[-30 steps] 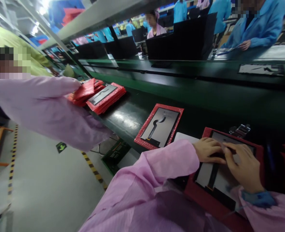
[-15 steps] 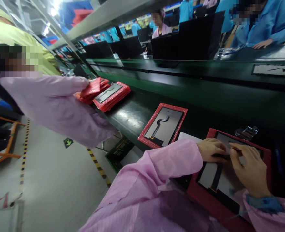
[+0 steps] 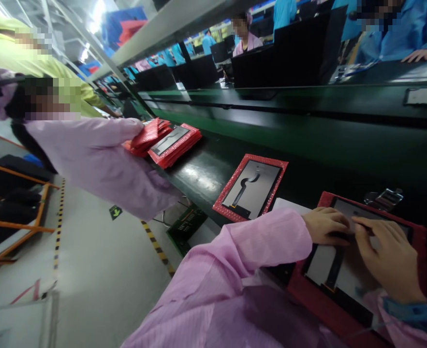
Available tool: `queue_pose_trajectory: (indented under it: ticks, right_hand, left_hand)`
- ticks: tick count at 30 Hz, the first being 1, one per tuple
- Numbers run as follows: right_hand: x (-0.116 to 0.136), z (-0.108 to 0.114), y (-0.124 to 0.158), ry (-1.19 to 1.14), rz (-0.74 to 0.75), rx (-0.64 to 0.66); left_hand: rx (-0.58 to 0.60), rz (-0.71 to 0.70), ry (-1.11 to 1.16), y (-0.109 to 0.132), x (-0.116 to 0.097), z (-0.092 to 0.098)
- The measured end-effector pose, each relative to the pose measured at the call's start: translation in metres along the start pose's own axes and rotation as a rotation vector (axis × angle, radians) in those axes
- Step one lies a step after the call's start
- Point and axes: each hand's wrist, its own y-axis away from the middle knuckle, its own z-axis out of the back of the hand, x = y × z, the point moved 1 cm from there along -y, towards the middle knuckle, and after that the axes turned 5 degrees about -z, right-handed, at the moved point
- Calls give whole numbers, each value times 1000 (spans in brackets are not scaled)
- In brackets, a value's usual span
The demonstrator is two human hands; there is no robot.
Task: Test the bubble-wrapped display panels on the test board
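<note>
In front of me a display panel (image 3: 358,278) lies on a red pad (image 3: 302,285). Its black ribbon cable (image 3: 334,270) runs up from the dark lower edge to my left hand (image 3: 327,226), whose bent fingers are closed over the cable's upper end. My right hand (image 3: 389,256) has thumb and index finger pinched together just beside the left fingertips; whatever sits between them is too small to make out. A blue band (image 3: 412,313) circles the right wrist. Farther left, another panel (image 3: 255,186) with a curved ribbon cable rests on red bubble wrap (image 3: 228,191).
A shiny metal and clear object (image 3: 389,198) stands behind the red pad. White paper (image 3: 289,205) shows by my left sleeve. Stacked red bubble-wrap packs (image 3: 177,150) lie near a co-worker in pink (image 3: 100,159). Below the bench sits a green crate (image 3: 186,227).
The whole view has shifted slightly, so the bench and both hands appear farther right. Both hands keep nearly the same pose over the panel. The co-worker's head shows more.
</note>
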Motion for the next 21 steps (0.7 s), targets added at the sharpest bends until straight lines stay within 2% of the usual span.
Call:
queue_pose_trajectory:
  ticks: [8,14,21]
  right_hand:
    - [-1,0,1,12,0,-5]
    - [0,1,-1,5,9,-7]
    - [5,3,-4,-13,28,-11]
  left_hand:
    - [-9,-2,-7,0,5,-7]
    - [-1,7,-11,1,1,-3]
    - [-72,-6,18,2,3,-8]
